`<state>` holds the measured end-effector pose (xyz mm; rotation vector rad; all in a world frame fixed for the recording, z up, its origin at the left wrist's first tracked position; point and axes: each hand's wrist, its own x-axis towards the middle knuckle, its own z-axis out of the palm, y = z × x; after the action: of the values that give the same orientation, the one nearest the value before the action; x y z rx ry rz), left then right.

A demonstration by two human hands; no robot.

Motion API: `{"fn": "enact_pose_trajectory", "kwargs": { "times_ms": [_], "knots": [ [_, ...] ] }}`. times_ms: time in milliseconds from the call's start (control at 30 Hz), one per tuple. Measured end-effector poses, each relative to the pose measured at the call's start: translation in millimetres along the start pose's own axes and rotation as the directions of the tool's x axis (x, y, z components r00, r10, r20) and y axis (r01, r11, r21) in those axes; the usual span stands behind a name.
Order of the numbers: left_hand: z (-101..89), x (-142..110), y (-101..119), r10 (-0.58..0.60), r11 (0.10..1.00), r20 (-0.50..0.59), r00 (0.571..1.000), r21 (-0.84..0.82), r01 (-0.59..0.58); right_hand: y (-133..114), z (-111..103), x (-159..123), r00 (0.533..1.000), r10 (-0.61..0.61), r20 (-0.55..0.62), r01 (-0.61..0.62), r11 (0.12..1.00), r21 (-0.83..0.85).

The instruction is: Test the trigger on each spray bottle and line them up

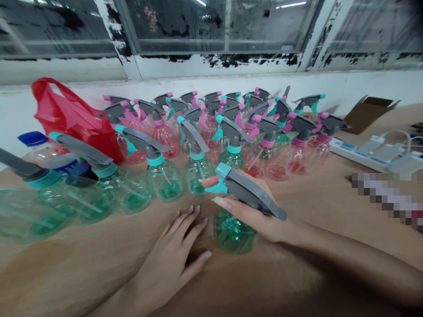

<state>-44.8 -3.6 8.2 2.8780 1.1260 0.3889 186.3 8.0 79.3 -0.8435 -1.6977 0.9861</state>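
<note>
My right hand is wrapped round the neck of a green spray bottle, with a finger by its turquoise trigger. The bottle's grey sprayer head points up and left, and its neck is hidden by my fingers. Just left of it, my left hand lies flat on the wooden table, fingers spread and holding nothing. Beyond my hands stands a row of green spray bottles with turquoise collars. Several pink spray bottles with grey and pink heads are crowded behind them.
A red plastic bag and a blue-capped drink bottle stand at the left. To the right are an open cardboard box and a white power strip with plugs. A white wall with windows runs behind the table.
</note>
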Motion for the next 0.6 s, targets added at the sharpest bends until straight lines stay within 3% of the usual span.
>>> {"fn": "enact_pose_trajectory", "kwargs": {
  "times_ms": [600],
  "knots": [
    [1.0, -1, 0, 0.009, 1.0, -0.013, 1.0, -0.002, -0.009, -10, -1, 3, 1.0, 0.003, 0.017, -0.002, 0.998, -0.059]
  ]
}}
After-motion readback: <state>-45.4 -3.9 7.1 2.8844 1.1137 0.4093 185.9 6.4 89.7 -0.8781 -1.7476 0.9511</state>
